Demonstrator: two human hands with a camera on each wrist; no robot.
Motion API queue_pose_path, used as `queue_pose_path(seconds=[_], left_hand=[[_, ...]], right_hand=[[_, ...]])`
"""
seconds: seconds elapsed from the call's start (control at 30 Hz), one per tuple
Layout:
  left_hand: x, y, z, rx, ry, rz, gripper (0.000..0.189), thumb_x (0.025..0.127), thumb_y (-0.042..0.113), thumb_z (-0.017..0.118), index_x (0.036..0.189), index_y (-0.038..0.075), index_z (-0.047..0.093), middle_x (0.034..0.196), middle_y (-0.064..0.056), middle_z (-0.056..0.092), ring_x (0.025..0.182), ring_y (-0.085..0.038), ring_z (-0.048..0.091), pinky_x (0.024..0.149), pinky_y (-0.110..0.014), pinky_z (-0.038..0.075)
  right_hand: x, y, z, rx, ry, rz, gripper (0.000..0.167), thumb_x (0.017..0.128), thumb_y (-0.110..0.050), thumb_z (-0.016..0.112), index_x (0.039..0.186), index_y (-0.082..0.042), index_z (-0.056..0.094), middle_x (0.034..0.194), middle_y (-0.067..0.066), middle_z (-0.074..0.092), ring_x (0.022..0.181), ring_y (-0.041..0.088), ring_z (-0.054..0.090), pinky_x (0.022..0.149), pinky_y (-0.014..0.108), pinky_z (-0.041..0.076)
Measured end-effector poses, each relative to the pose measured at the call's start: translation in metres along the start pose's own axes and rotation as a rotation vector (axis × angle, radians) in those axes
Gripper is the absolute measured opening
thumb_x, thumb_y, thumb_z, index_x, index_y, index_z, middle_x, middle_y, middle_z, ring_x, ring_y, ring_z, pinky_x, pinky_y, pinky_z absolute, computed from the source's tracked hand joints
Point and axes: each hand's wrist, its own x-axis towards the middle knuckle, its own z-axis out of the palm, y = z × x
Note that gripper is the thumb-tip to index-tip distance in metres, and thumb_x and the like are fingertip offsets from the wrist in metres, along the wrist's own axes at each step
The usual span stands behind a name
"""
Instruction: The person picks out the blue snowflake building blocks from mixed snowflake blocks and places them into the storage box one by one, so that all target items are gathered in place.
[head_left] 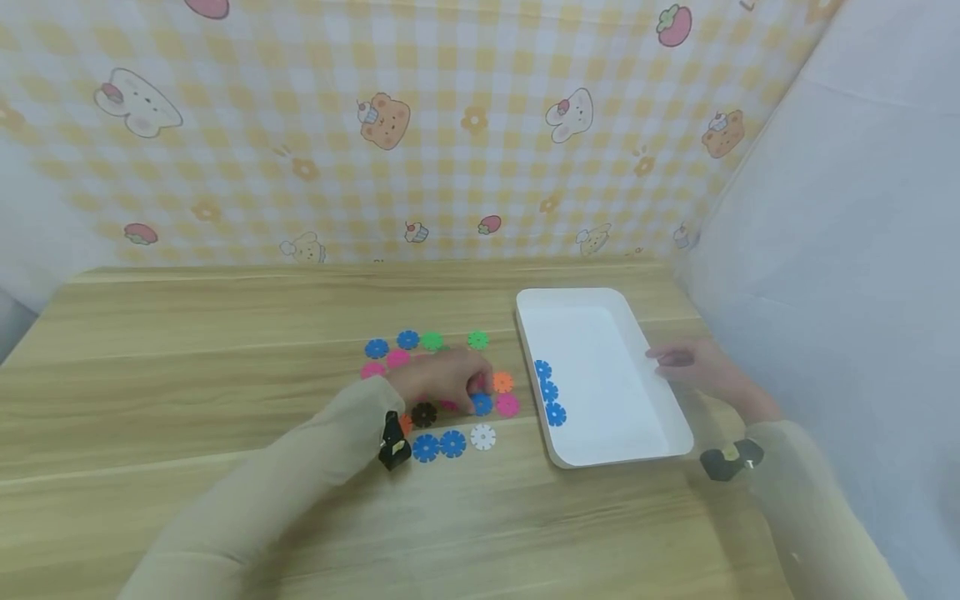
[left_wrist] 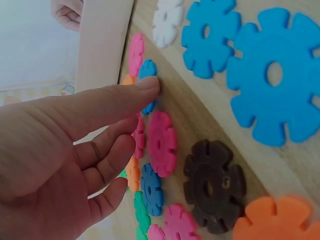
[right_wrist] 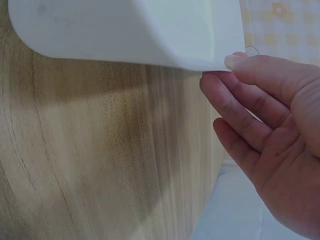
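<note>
My left hand (head_left: 446,377) is over a group of notched plastic discs on the wooden table. Its thumb and curled index finger pinch at a blue notched disc (head_left: 482,405); in the left wrist view the thumb (left_wrist: 117,102) covers part of this blue disc (left_wrist: 148,70) and hides the index finger. Pink, orange, green and brown discs surround it. A white rectangular tray (head_left: 607,450) stands to the right, with three blue discs (head_left: 550,391) along its inner left side. My right hand (right_wrist: 280,120) pinches the tray's right rim between thumb and fingers.
Nearer the front lie two blue discs (head_left: 438,446) and a white disc (head_left: 483,437). Green discs (head_left: 477,339) and more blue ones (head_left: 377,348) lie at the back of the group. A checked cloth (head_left: 472,167) hangs behind the table, and a pale sheet (head_left: 847,250) at the right.
</note>
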Motion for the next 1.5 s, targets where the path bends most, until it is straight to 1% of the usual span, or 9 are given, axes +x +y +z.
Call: queue_pose_path(seconds=[0.2, 0.4, 0.63, 0.8, 1.1, 1.23, 1.3, 1.37, 1.5], left_hand=[[0.0016, -0.0027, 0.0009, -0.003, -0.004, -0.007, 0.025, 0.071, 0.0, 0.075, 0.09, 0.011, 0.064, 0.078, -0.004, 0.057, 0.068, -0.013, 0.048, 0.06, -0.023, 0.043], [0.0034, -0.0025, -0.0042, 0.03, -0.035, -0.013, 0.027, 0.071, 0.004, 0.077, 0.091, 0.009, 0.06, 0.083, -0.002, 0.056, 0.075, -0.014, 0.048, 0.065, -0.022, 0.043], [0.0046, -0.0006, -0.002, 0.082, 0.004, -0.016, 0.027, 0.069, 0.006, 0.078, 0.087, 0.012, 0.058, 0.083, -0.001, 0.056, 0.075, -0.013, 0.049, 0.066, -0.023, 0.044], [0.0054, -0.0002, 0.0004, 0.146, 0.031, 0.021, 0.029, 0.069, 0.007, 0.079, 0.086, 0.013, 0.057, 0.082, 0.001, 0.055, 0.076, -0.013, 0.049, 0.067, -0.023, 0.044], [0.0054, -0.0011, 0.0024, 0.215, 0.04, 0.095, 0.029, 0.072, 0.005, 0.076, 0.086, 0.015, 0.053, 0.081, 0.004, 0.054, 0.076, -0.012, 0.049, 0.067, -0.022, 0.044], [0.0041, -0.0013, 0.003, 0.169, 0.044, 0.132, 0.029, 0.071, 0.001, 0.076, 0.085, 0.014, 0.053, 0.083, 0.005, 0.055, 0.078, -0.012, 0.05, 0.069, -0.022, 0.045], [0.0033, -0.0014, 0.0028, 0.113, 0.039, 0.134, 0.028, 0.072, -0.002, 0.074, 0.085, 0.013, 0.054, 0.083, 0.005, 0.056, 0.079, -0.012, 0.051, 0.07, -0.023, 0.046], [0.0029, -0.0011, 0.0017, 0.046, 0.019, 0.128, 0.025, 0.074, -0.004, 0.07, 0.086, 0.012, 0.055, 0.085, 0.004, 0.057, 0.082, -0.012, 0.052, 0.072, -0.024, 0.046], [0.0027, 0.0024, -0.0041, -0.01, -0.031, 0.138, 0.02, 0.081, -0.005, 0.062, 0.092, 0.01, 0.056, 0.09, 0.003, 0.057, 0.089, -0.014, 0.053, 0.078, -0.025, 0.046]], right_hand=[[0.0001, -0.0031, 0.0005, 0.001, -0.009, 0.002, 0.033, 0.086, -0.008, 0.062, 0.114, 0.008, 0.057, 0.107, 0.025, 0.06, 0.097, 0.037, 0.057, 0.076, 0.025, 0.047], [0.0006, -0.0029, 0.0008, -0.002, -0.012, 0.006, 0.034, 0.086, -0.009, 0.062, 0.115, 0.008, 0.056, 0.109, 0.025, 0.059, 0.099, 0.037, 0.056, 0.078, 0.027, 0.047], [0.0015, 0.0016, 0.0001, -0.005, 0.005, 0.008, 0.033, 0.086, -0.01, 0.063, 0.114, 0.008, 0.057, 0.109, 0.026, 0.059, 0.1, 0.039, 0.056, 0.078, 0.027, 0.049], [0.0018, 0.0038, -0.0009, -0.021, 0.011, 0.001, 0.032, 0.086, -0.01, 0.062, 0.113, 0.007, 0.058, 0.108, 0.025, 0.06, 0.099, 0.039, 0.056, 0.079, 0.033, 0.05], [0.001, 0.0024, -0.002, -0.016, 0.012, -0.001, 0.032, 0.086, -0.009, 0.062, 0.114, 0.007, 0.058, 0.108, 0.026, 0.06, 0.098, 0.039, 0.057, 0.077, 0.031, 0.05], [0.0006, 0.0025, -0.0011, 0.001, 0.006, 0.005, 0.032, 0.086, -0.009, 0.061, 0.114, 0.007, 0.058, 0.109, 0.026, 0.059, 0.099, 0.037, 0.056, 0.077, 0.026, 0.049], [0.0004, 0.0023, -0.0005, 0.01, 0.008, 0.009, 0.032, 0.086, -0.009, 0.062, 0.114, 0.006, 0.058, 0.11, 0.025, 0.059, 0.099, 0.037, 0.056, 0.076, 0.024, 0.048], [0.0004, 0.0022, -0.0002, 0.018, 0.004, -0.002, 0.032, 0.086, -0.009, 0.061, 0.114, 0.007, 0.057, 0.11, 0.026, 0.059, 0.099, 0.037, 0.056, 0.076, 0.024, 0.048], [0.0004, 0.0027, 0.0002, 0.026, 0.008, -0.015, 0.032, 0.086, -0.008, 0.062, 0.113, 0.008, 0.057, 0.109, 0.026, 0.059, 0.097, 0.034, 0.058, 0.076, 0.023, 0.048]])
